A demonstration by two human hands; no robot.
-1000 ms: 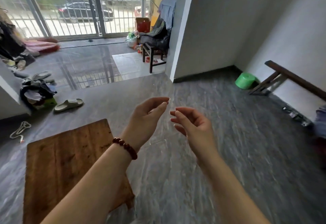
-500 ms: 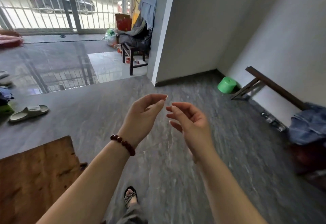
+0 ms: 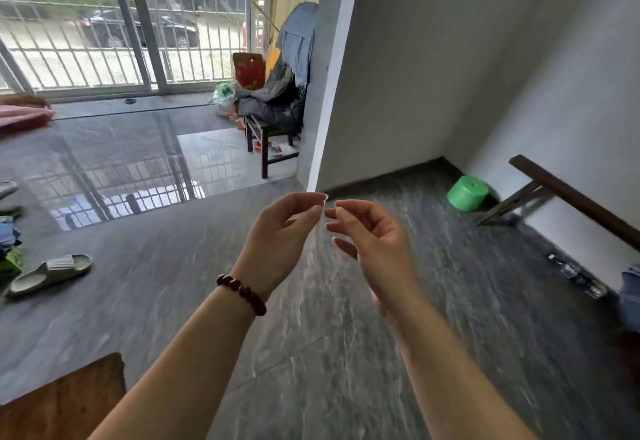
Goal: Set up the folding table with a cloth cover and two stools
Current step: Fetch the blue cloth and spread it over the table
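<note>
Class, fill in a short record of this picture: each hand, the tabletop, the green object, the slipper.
Left hand: raised, fingers loosely curled, nothing visible in it
Right hand: raised beside it, also empty
Wooden tabletop: lower left, uncovered part in view
Green round object: floor, wall corner
Slipper: floor, far left
</note>
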